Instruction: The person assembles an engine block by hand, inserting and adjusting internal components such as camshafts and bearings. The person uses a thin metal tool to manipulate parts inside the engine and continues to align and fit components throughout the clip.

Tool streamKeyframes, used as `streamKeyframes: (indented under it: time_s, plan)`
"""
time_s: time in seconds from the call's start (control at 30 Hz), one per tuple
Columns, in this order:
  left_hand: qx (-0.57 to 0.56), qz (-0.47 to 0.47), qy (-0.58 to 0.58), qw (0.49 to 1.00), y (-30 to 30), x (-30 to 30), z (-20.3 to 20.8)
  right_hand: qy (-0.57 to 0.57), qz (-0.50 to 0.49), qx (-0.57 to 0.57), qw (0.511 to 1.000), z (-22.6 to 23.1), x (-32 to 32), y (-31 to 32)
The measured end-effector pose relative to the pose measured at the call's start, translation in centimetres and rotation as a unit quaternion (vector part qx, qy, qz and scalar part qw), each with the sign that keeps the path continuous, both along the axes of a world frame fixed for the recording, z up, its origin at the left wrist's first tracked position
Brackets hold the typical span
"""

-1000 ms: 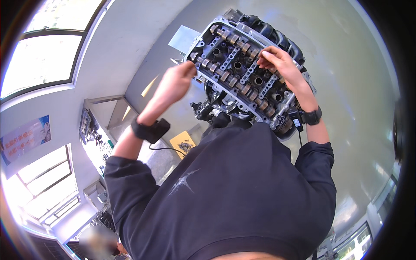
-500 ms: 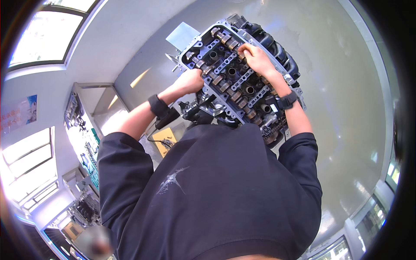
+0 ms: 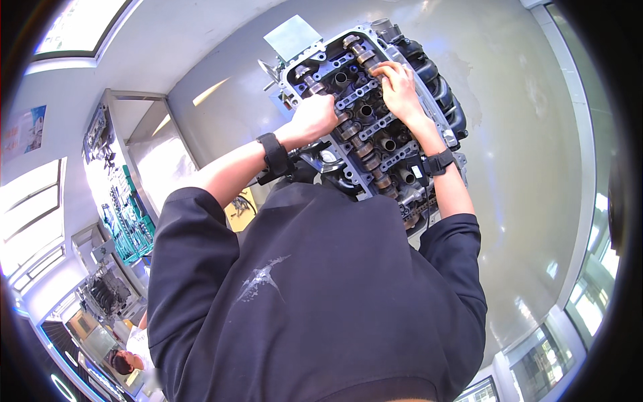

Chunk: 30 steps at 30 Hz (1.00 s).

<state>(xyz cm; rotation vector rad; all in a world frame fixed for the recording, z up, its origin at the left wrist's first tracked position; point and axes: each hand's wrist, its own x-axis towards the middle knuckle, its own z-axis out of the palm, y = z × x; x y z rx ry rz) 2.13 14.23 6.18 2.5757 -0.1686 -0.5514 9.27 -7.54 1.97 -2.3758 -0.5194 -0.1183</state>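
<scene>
On the engine [image 3: 379, 125], the left hand [image 3: 316, 119] curls fist-like at the left-side camshaft [image 3: 363, 149], the right hand [image 3: 400, 92] arches over the right-side camshaft [image 3: 362, 51], and whether either grips, I can't tell!

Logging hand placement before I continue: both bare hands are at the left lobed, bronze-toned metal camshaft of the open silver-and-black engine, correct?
Not quite: the head view shows the bare right hand at the right lobed, bronze-toned metal camshaft. The bare left hand is at the left camshaft.
</scene>
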Motion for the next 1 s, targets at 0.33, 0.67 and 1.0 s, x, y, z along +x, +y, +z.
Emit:
streamKeyframes:
  time_s: [0.33,0.67,1.0]
  plan:
    - [-0.01,0.019,-0.085,0.996,1.0,-1.9,-1.0,-0.021,0.009,0.018,1.0,0.5,0.6,0.5]
    - [-0.054,0.053,-0.082,0.994,1.3,-2.5,-2.1,-0.049,0.027,-0.093,0.994,0.2,-0.1,1.2]
    - [-0.099,0.082,-0.063,0.99,1.6,-2.8,-1.5,-0.12,0.069,-0.284,0.949,0.5,-0.7,2.4]
